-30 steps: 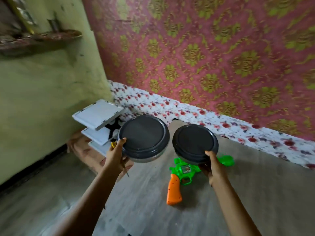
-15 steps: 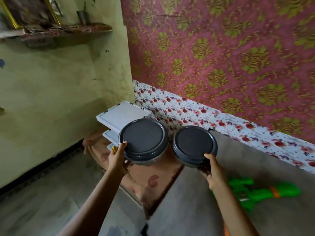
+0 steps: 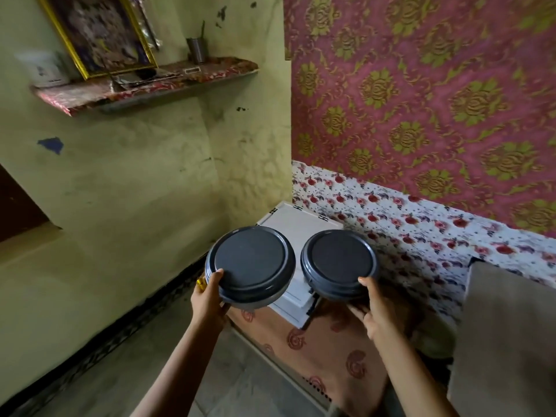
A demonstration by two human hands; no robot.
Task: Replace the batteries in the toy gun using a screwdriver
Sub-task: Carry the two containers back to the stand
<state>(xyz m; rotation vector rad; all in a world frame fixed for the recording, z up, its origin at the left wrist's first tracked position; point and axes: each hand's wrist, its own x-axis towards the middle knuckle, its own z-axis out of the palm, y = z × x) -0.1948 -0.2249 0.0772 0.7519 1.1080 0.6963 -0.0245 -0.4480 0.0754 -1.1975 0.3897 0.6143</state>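
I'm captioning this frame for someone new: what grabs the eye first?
Two round dark-lidded containers held side by side at centre, one in the left hand, one in the right hand. Behind them runs pink wallpaper with gold motifs; a gold-framed picture stands on a shelf upper left.

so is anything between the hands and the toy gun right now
The toy gun is not in view, so no path to it can be judged. Both hands are occupied: the left hand holds a dark round container, and the right hand holds another container. Those would likely need setting down first.
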